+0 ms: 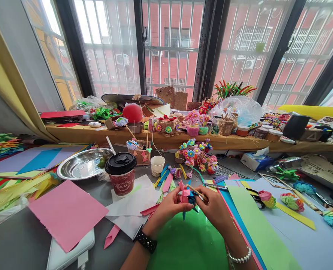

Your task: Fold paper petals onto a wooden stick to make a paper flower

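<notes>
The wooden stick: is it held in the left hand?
No, the right hand holds the wooden stick, while the left hand holds the pink folded paper.

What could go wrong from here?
The thin stick in the right hand might tear or crush the pink folded paper in the left hand if pressed too hard. The lidded cup stands close to loose white paper; if bumped, it could tip, and any drink inside might spill there.
</notes>
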A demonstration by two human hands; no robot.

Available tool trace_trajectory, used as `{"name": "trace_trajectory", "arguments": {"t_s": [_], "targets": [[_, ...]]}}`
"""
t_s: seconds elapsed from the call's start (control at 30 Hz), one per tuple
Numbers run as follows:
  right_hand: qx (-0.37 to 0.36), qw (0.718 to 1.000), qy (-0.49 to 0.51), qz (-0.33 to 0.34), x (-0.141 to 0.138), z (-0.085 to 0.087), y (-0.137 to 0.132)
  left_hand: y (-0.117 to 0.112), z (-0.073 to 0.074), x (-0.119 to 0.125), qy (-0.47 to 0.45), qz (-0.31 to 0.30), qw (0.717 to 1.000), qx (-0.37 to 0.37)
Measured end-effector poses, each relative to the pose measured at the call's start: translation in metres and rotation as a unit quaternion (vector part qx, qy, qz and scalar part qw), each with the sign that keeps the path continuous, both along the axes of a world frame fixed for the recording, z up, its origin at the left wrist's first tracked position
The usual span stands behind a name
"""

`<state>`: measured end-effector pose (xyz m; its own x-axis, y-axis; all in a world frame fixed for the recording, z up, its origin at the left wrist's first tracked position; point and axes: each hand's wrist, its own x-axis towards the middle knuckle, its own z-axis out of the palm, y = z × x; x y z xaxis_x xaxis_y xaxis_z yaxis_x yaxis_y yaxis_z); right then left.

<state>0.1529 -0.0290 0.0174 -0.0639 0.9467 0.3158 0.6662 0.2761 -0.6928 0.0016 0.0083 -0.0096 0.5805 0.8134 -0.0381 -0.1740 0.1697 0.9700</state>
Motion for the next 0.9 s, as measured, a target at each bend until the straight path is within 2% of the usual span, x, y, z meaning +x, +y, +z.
{"name": "trace_trajectory", "arguments": {"t_s": [0.27,0.6,0.9], "targets": [[-0.016,1.0,0.022,0.01,-0.0003,0.0011,-0.0004,0.0008,-0.0061,0.0016,-0.009,-0.001,1.0,0.02],[-0.006,0.999,0.047,0.016,0.0009,0.0003,-0.0002,-0.0015,-0.0011,0.0011,-0.015,-0.015,1.0,-0.01],[0.026,0.999,-0.036,-0.019,-0.0008,-0.0008,-0.001,0.0005,-0.0069,0.0029,-0.015,-0.01,0.999,-0.029]]}}
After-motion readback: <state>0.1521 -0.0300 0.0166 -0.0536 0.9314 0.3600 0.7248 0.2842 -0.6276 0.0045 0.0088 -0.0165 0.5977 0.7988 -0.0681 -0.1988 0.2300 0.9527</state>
